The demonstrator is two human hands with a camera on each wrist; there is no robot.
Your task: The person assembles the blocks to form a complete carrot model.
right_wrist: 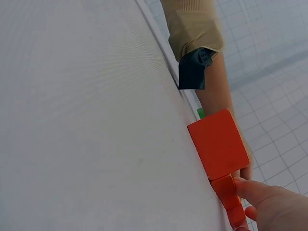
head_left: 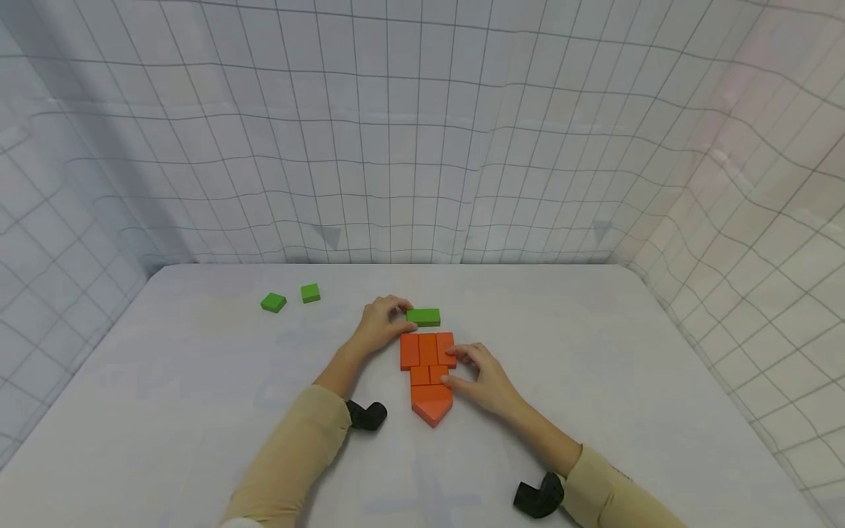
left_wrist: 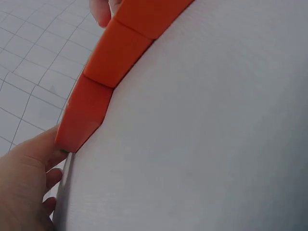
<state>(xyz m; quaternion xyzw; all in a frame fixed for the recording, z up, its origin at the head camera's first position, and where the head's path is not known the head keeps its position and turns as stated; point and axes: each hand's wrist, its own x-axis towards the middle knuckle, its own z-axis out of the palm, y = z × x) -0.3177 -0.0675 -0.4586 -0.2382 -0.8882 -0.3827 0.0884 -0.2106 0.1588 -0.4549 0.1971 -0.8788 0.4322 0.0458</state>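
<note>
In the head view my left hand (head_left: 383,323) pinches the left end of a green rectangular block (head_left: 424,317), fingers behind it and thumb in front. Just nearer lies a group of orange blocks: upright rectangles (head_left: 428,350) side by side, two small squares (head_left: 419,375) below them, and a pointed block (head_left: 432,403) at the near end. My right hand (head_left: 487,381) rests at the group's right side, index finger on the right rectangle and thumb at the right small square. In the right wrist view my right thumb (right_wrist: 255,190) touches the orange side.
Two small green blocks, one (head_left: 273,302) turned cornerwise and one (head_left: 310,293) squarer, lie at the table's back left. The white table (head_left: 594,330) ends at a gridded white curtain (head_left: 422,147). Black wrist cameras (head_left: 540,497) hang beneath both sleeves.
</note>
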